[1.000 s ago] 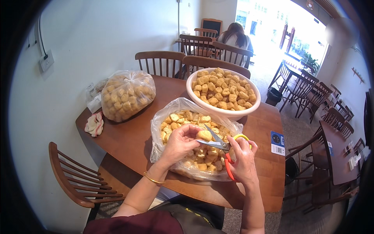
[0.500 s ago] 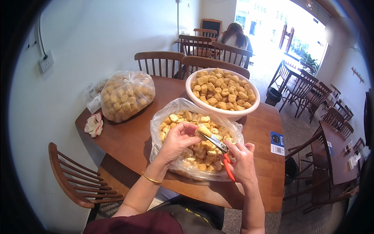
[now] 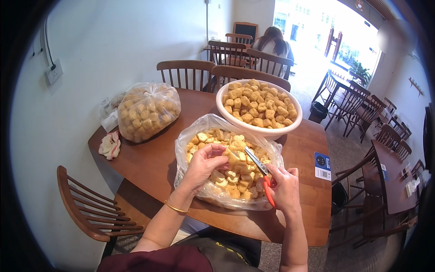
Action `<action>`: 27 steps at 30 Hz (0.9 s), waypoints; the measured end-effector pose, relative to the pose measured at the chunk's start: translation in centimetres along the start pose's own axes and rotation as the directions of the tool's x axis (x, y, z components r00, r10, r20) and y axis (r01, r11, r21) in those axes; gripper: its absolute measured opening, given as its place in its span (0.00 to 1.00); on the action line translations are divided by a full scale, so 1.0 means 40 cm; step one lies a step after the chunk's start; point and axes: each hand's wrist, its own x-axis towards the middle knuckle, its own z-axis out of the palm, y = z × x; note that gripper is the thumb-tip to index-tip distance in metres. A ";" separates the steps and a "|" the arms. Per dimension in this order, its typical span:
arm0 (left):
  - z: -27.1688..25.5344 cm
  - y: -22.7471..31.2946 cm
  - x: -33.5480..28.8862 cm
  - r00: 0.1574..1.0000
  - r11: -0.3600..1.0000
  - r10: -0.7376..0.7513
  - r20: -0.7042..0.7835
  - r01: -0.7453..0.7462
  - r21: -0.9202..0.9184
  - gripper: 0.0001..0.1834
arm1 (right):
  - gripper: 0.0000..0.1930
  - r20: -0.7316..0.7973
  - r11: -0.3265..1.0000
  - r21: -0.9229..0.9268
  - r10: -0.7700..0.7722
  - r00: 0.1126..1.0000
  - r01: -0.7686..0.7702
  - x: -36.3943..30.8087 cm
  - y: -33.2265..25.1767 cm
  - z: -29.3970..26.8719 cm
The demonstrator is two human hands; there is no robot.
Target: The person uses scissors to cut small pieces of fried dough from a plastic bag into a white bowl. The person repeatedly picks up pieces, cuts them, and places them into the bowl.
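Note:
Pinched in the fingertips of my left hand (image 3: 203, 167) is a golden fried tofu puff (image 3: 232, 157), which looks cut open. My right hand (image 3: 284, 188) grips a pair of scissors (image 3: 256, 161) with red handles. The steel blades point up and left, just right of the puff, and look nearly together. Both hands are over an open clear plastic bag (image 3: 206, 123) on the table, full of tofu puffs, many showing pale cut faces. Behind it stands a whitish bowl (image 3: 272, 132) heaped with whole puffs.
A tied clear bag of puffs (image 3: 147, 112) sits on the table's left, beside a crumpled cloth (image 3: 109, 145) and small containers. A blue-and-white card (image 3: 322, 166) lies at the right. Wooden chairs (image 3: 90, 208) surround the table (image 3: 301, 181); a person (image 3: 273, 43) sits farther back.
The scissors have moved slightly right and their blades have come away from the puff. In my left fingers, the puff now shows more broadly and looks opened out.

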 end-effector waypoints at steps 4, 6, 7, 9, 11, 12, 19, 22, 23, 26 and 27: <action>0.005 0.002 0.004 0.998 0.989 -0.061 -0.001 0.060 -0.134 0.11 | 0.20 -0.044 0.998 0.016 0.061 0.997 -0.060 -0.002 -0.001 -0.005; -0.007 0.000 0.007 0.985 0.946 -0.158 0.066 0.170 -0.275 0.11 | 0.21 -0.089 0.997 -0.008 0.079 0.993 -0.080 -0.001 0.000 -0.003; -0.011 -0.001 0.009 0.974 0.913 -0.202 0.104 0.225 -0.341 0.11 | 0.21 -0.112 0.996 -0.019 0.088 0.990 -0.091 -0.001 0.000 -0.003; -0.010 -0.002 0.010 0.969 0.891 -0.224 0.109 0.249 -0.379 0.10 | 0.21 -0.098 0.998 0.042 0.045 0.994 -0.041 0.006 -0.007 -0.010; -0.003 -0.003 0.010 0.972 0.909 -0.209 0.105 0.233 -0.346 0.09 | 0.21 -0.083 0.998 0.056 -0.002 0.997 0.007 0.007 -0.016 -0.012; 0.007 -0.001 0.008 0.978 0.934 -0.182 0.101 0.204 -0.294 0.10 | 0.21 -0.073 0.999 0.039 -0.027 0.997 0.030 0.005 -0.020 -0.010; 0.031 -0.007 0.001 0.982 0.980 -0.173 0.082 0.163 0.115 0.21 | 0.24 -0.059 0.989 -0.119 -0.095 0.994 0.087 -0.001 -0.020 0.007; 0.026 -0.002 -0.001 0.971 0.971 -0.215 0.100 0.202 0.125 0.24 | 0.26 -0.072 0.986 -0.144 -0.093 0.993 0.082 -0.001 -0.015 0.011; 0.024 -0.001 -0.002 0.970 0.970 -0.220 0.100 0.207 0.129 0.24 | 0.26 -0.073 0.986 -0.147 -0.090 0.993 0.078 -0.001 -0.015 0.012; 0.020 0.002 -0.004 0.961 0.966 -0.243 0.132 0.227 0.123 0.25 | 0.25 -0.068 0.985 -0.152 -0.091 0.994 0.080 -0.001 -0.018 0.005; 0.020 0.006 -0.006 0.953 0.965 -0.253 0.164 0.237 0.111 0.25 | 0.25 -0.065 0.984 -0.161 -0.085 0.994 0.074 -0.001 -0.018 0.005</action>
